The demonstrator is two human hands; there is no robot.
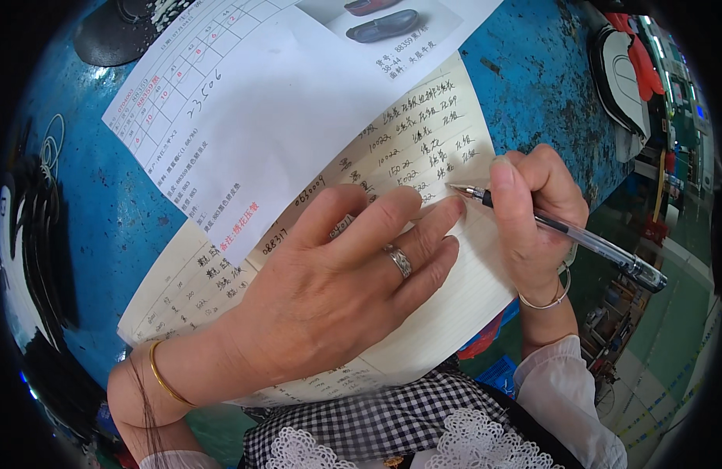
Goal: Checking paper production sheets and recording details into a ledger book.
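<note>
An open lined notebook (474,281) with rows of handwriting lies tilted at the table's near side. Across its pages rests my left hand (337,273), palm down with fingers stretched out, a ring on one finger. My right hand (537,215) pinches a clear-barrelled pen with a black grip and cap (599,246); its tip is at the right end of a written line, near my left fingertips. A white printed sheet with a table (259,117) covers the notebook's upper left. Beside it, a sheet with a shoe photo (439,27) overlaps the notebook's far edge.
The blue tabletop (525,86) is worn with dark patches. Stacked black-and-white cut pieces (615,78) lie at the far right, near something red (648,66). Dark layered pieces (33,258) stand along the left edge, near a white cord (52,144). A black piece (111,35) lies at the far left.
</note>
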